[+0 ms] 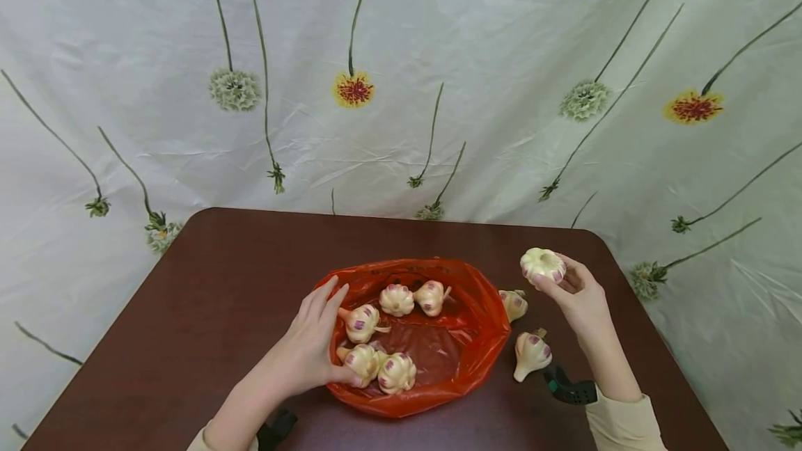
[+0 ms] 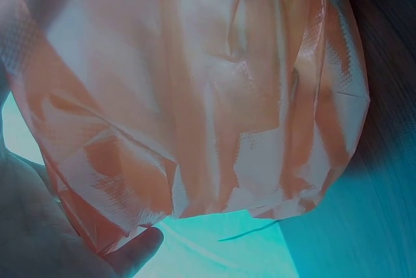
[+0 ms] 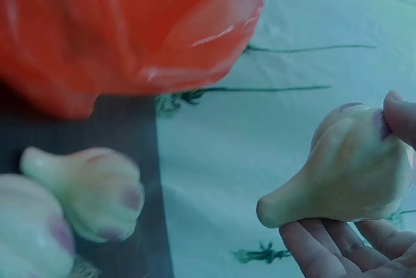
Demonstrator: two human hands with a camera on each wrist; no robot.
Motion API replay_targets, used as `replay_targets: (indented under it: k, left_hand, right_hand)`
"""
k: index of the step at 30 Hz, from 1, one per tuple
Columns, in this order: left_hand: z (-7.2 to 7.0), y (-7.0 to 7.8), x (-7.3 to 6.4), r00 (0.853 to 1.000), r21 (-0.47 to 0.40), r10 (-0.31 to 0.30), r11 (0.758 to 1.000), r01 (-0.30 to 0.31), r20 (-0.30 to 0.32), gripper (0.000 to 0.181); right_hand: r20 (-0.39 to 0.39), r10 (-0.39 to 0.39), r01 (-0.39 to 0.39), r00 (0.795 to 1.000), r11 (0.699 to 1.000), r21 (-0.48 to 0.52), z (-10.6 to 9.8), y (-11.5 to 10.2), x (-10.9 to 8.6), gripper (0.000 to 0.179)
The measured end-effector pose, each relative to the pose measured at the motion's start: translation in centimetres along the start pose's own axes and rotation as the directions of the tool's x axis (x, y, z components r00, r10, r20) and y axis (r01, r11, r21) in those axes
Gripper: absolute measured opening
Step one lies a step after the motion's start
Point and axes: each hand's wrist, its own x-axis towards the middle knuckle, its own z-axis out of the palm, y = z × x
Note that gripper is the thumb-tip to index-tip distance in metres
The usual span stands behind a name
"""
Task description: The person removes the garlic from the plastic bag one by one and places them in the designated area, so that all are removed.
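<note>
A red plastic bag point(image 1: 432, 402) lies on the table with its mouth spread wide, holding several garlic bulbs, among them a bulb point(image 1: 397, 300) at its far side. At the bag's left rim, my left hand point(image 1: 307, 350) touches the plastic with spread, fairly straight fingers, its thumb beside the nearest bulbs. In the left wrist view, bag plastic point(image 2: 195, 96) fills most of the picture. My right hand point(image 1: 579, 294) pinches a garlic bulb point(image 3: 351, 161) between thumb and fingers, raised to the right of the bag. Its stem points left in the right wrist view.
Right of the bag, a garlic bulb point(image 1: 531, 353) lies on the dark brown table point(image 1: 238, 284), and another bulb point(image 1: 514, 304) sits close against the bag. A flower-printed white cloth point(image 1: 401, 33) hangs behind the table. Each wrist wears a dark band point(image 1: 570, 388).
</note>
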Motion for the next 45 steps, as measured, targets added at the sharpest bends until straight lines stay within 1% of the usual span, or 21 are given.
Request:
replay_targets:
  k: [9,14,20,22,25,30,37,42,45]
  left_hand:
    - [0.0,-0.2,-0.2,1.0,0.004,0.02,1.0,-0.02,-0.013,0.127]
    - [-0.1,-0.1,-0.2,1.0,-0.001,0.015,1.0,-0.015,-0.008,0.127]
    - [-0.1,-0.1,-0.2,1.0,-0.008,0.005,1.0,-0.005,0.0,0.129]
    - [-0.1,-0.1,-0.2,1.0,-0.009,0.003,1.0,-0.003,0.004,0.129]
    - [-0.1,0.0,-0.1,1.0,-0.006,0.001,1.0,-0.001,0.006,0.128]
    - [-0.1,0.1,-0.1,1.0,-0.008,0.002,1.0,-0.002,0.001,0.128]
    - [0.0,0.1,-0.2,1.0,0.002,0.016,1.0,-0.016,-0.019,0.128]
    - [-0.1,0.1,-0.2,1.0,-0.001,0.016,1.0,-0.016,-0.016,0.128]
    - [-0.1,0.1,-0.2,1.0,-0.004,0.013,1.0,-0.013,-0.012,0.127]
  right_hand:
    - [-0.018,0.072,-0.072,0.997,0.996,-0.052,0.0,3.1,0.8,0.08]
    - [-0.009,0.097,-0.097,0.995,0.986,-0.136,0.0,5.1,0.9,0.084]
    - [0.047,0.118,-0.104,0.992,0.968,-0.228,-0.1,7.0,1.0,0.086]
    - [0.072,0.132,-0.11,0.989,0.962,-0.249,-0.1,7.5,1.0,0.087]
    - [0.112,0.134,-0.101,0.985,0.96,-0.263,0.1,8.1,1.0,0.085]
    - [0.147,0.122,-0.079,0.982,0.96,-0.27,0.5,8.6,0.9,0.078]
    - [0.137,0.099,-0.05,0.986,0.945,-0.322,0.9,8.5,1.0,0.072]
    - [0.148,0.083,-0.03,0.985,0.942,-0.333,0.8,7.9,0.9,0.073]
    - [0.15,0.075,-0.017,0.986,0.935,-0.355,0.7,7.1,0.9,0.075]
